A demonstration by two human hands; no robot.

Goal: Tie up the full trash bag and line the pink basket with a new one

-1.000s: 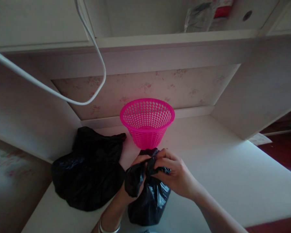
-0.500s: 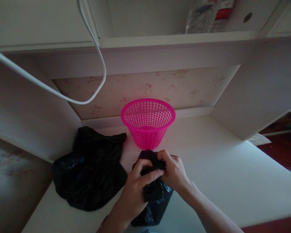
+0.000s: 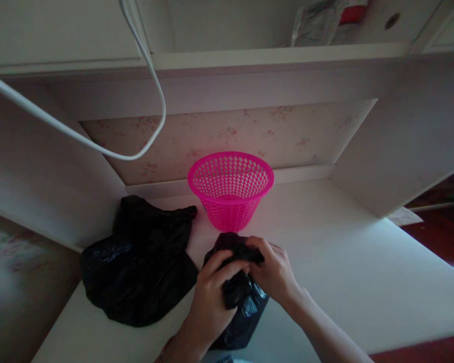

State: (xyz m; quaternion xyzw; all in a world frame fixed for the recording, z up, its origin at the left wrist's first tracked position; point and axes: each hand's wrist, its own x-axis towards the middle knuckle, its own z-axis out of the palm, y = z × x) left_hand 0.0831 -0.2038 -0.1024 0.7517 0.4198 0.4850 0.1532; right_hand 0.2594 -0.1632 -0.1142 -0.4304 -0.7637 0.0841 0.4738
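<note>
A black plastic bag [image 3: 244, 322] lies bunched at the front of the white surface, with its gathered upper part between my hands. My left hand [image 3: 215, 290] grips it from the left, thumb and fingers pressed into the folds. From the right, my right hand [image 3: 272, 267] pinches the same gathered plastic. The fingertips of both hands nearly meet, and some are hidden in the folds. Just behind stands a pink perforated plastic basket [image 3: 230, 212], upright with its mouth facing me. Neither hand touches it.
Another black plastic bag [image 3: 139, 272] lies crumpled to the left. A white cable [image 3: 136, 154] hangs in a loop at upper left. Overhead is a shelf [image 3: 280, 58] holding a clear plastic package [image 3: 314, 25]. White side panels [image 3: 404, 131] flank the surface.
Both hands keep hold of the bag and have shifted slightly on its gathered plastic, the right fingers closing further over the folds. Basket and other bag stay where they were.
</note>
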